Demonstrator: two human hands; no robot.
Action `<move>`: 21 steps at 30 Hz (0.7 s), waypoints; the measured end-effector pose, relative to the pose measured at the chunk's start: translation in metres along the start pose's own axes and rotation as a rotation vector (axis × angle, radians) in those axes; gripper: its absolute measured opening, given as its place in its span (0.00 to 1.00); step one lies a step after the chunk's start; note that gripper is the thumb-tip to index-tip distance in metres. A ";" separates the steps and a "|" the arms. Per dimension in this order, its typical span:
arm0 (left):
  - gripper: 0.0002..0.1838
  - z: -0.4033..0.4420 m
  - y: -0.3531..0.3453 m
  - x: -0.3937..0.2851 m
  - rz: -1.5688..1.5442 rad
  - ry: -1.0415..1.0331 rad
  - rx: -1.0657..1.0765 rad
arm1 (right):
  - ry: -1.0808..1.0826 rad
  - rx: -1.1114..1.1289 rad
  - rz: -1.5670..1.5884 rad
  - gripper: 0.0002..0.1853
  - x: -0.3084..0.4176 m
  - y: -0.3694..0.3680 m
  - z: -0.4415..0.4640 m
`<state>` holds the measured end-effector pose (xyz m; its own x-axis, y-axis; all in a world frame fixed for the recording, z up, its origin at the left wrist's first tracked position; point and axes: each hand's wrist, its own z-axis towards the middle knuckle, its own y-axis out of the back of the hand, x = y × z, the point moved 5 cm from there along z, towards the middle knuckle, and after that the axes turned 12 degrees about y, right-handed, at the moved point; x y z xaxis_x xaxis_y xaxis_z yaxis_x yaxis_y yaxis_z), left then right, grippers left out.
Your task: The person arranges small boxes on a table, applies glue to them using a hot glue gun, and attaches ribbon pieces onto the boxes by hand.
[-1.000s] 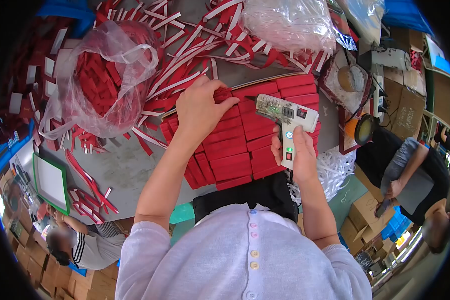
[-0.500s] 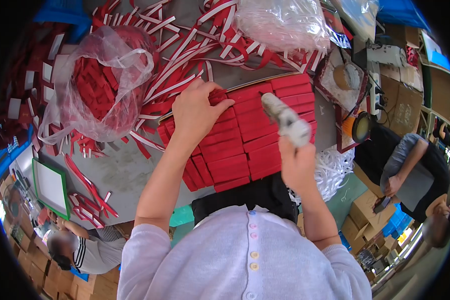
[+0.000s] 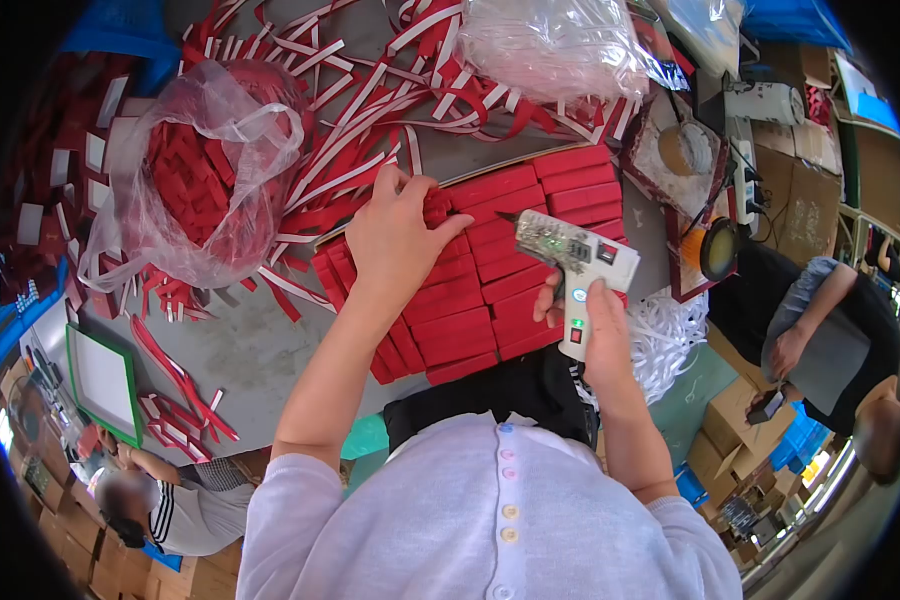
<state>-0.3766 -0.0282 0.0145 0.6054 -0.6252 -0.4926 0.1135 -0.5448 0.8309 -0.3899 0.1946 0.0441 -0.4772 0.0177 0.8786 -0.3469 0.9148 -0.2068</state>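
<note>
In my right hand (image 3: 608, 335) is a white glue gun (image 3: 595, 262), fingers wrapped around its handle, a green light glowing on it. Its stained front and dark nozzle point left, over a tray of closely packed red blocks (image 3: 515, 270). My left hand (image 3: 398, 235) rests on the upper left part of these blocks, thumb spread away from the bent fingers. A small red piece (image 3: 437, 207) shows between thumb and fingers; whether they touch it I cannot tell.
Red-and-white strips (image 3: 360, 110) lie across the table behind the tray. A clear bag (image 3: 260, 190) of red pieces stands left, a plastic-wrapped bundle (image 3: 555, 45) at the back. A tape roll (image 3: 682, 150) sits right. Two other people (image 3: 195, 510) work nearby.
The glue gun has turned from end-on so its side now faces up, and its nozzle has moved slightly left and down. My left hand has barely shifted, its thumb a little lower.
</note>
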 end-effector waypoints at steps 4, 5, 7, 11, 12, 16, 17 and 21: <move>0.25 0.000 0.000 0.000 0.008 -0.009 0.009 | -0.004 0.009 0.024 0.22 -0.005 -0.008 0.004; 0.25 0.000 0.000 -0.001 0.008 -0.012 0.007 | -0.004 0.007 0.025 0.22 -0.007 -0.007 0.004; 0.25 0.001 0.000 0.000 0.006 -0.016 0.003 | -0.020 0.020 0.005 0.21 -0.013 -0.005 0.005; 0.26 0.001 0.000 -0.001 0.015 -0.006 0.012 | -0.006 -0.056 -0.055 0.21 -0.012 0.002 0.000; 0.26 0.001 0.000 0.000 0.015 -0.006 0.012 | 0.032 -0.083 -0.122 0.20 -0.008 0.006 0.000; 0.25 0.001 -0.002 0.001 0.010 -0.032 -0.008 | 0.221 -0.059 -0.522 0.16 0.008 -0.002 0.000; 0.24 0.000 -0.002 0.000 0.011 -0.046 -0.028 | 0.366 0.014 -0.839 0.15 0.016 -0.010 -0.001; 0.25 -0.002 0.000 0.000 0.016 -0.062 -0.028 | 0.720 0.103 -1.315 0.21 0.026 -0.023 -0.009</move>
<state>-0.3751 -0.0268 0.0155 0.5577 -0.6672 -0.4938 0.1271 -0.5192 0.8451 -0.3875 0.1779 0.0756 0.6893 -0.5537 0.4673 -0.2685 0.4038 0.8745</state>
